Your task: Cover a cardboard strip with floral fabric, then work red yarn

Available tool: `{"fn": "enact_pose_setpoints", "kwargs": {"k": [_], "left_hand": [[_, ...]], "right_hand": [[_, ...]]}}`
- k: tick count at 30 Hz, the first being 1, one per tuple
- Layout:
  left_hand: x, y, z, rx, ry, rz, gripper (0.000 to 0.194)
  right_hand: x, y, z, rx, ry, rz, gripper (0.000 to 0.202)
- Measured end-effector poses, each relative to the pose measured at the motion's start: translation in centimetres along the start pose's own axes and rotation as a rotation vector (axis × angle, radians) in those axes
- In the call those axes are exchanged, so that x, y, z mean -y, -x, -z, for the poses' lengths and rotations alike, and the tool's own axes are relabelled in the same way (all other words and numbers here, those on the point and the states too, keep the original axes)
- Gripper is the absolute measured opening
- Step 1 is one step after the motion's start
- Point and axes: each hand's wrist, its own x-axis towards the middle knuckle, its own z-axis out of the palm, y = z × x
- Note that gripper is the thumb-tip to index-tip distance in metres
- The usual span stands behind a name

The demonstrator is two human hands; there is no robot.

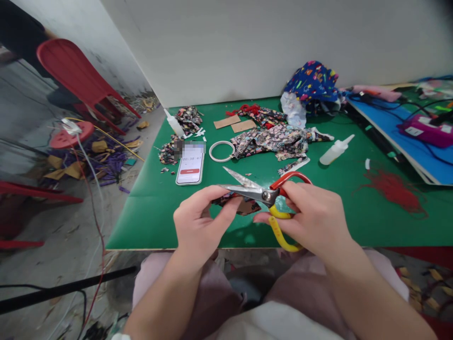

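My right hand [313, 215] grips a pair of scissors [267, 194] with one red and one yellow handle. The blades are spread and point left toward my left hand [205, 219]. Between the thumb and fingers of that hand is a small piece of dark floral fabric [249, 207], with a brown patch showing on it. The lower blade lies over the fabric's upper edge, close to my left fingertips. Whether the blade touches the cloth I cannot tell. My left fingers hide part of the piece.
Behind my hands lie a phone [190, 165], a roll of tape [222, 151], floral fabric [272, 140], brown card pieces [226, 122] and a glue bottle [335, 151]. Red threads [396, 191] and a blue board [406, 137] are at right. A second bottle [173, 123] stands back left.
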Motion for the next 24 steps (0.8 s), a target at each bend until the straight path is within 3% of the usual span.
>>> {"fn": "enact_pose_setpoints", "kwargs": {"k": [6, 12, 16, 19, 24], "left_hand": [[-0.5, -0.2, 0.0, 0.055, 0.051, 0.042, 0.019], [-0.4, -0.3, -0.2, 0.080, 0.349, 0.285, 0.010], [0.2, -0.5, 0.0, 0.126, 0.396, 0.385, 0.020], [0.5, -0.6, -0.2, 0.114, 0.362, 0.364, 0.025], [0.7, -0.6, -1.1, -0.039, 0.244, 0.223, 0.018]], "right_hand": [[-0.3, -0.2, 0.4, -0.015, -0.106, -0.079, 0.048], [-0.8, -0.3, 0.2, 0.103, -0.246, -0.052, 0.057], [-0.9, -0.4, -0.1, 0.135, -0.327, -0.078, 0.056], [-0.6, -0.3, -0.2, 0.286, -0.523, -0.215, 0.047], [0.7, 0.1, -1.4, 0.533, -0.998, -0.450, 0.028]]}}
